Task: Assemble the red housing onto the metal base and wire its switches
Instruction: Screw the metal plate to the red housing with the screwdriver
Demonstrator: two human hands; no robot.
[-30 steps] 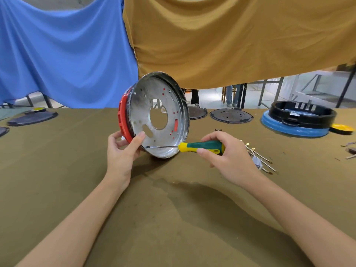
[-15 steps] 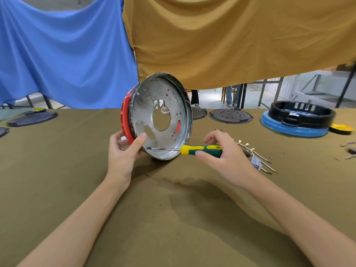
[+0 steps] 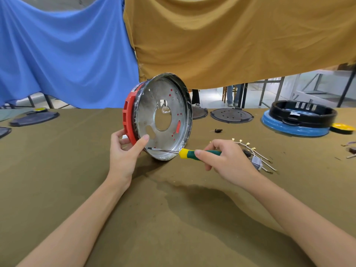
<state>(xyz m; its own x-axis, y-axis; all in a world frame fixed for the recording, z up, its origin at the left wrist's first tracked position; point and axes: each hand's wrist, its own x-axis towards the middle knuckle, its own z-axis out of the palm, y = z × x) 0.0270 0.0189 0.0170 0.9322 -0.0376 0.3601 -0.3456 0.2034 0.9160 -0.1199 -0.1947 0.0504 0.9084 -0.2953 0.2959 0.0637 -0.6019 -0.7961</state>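
The red housing is mostly hidden behind the shiny round metal base, which stands on edge on the olive cloth worktop; the left hand grips its lower rim, thumb on metal; the right hand curls its fingers round a yellow-green screwdriver, tip at the rim; the wired switches are partly covered behind it.

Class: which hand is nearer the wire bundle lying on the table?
Right. The right hand lies just beside the wire bundle; the left hand is across, gripping the red housing.
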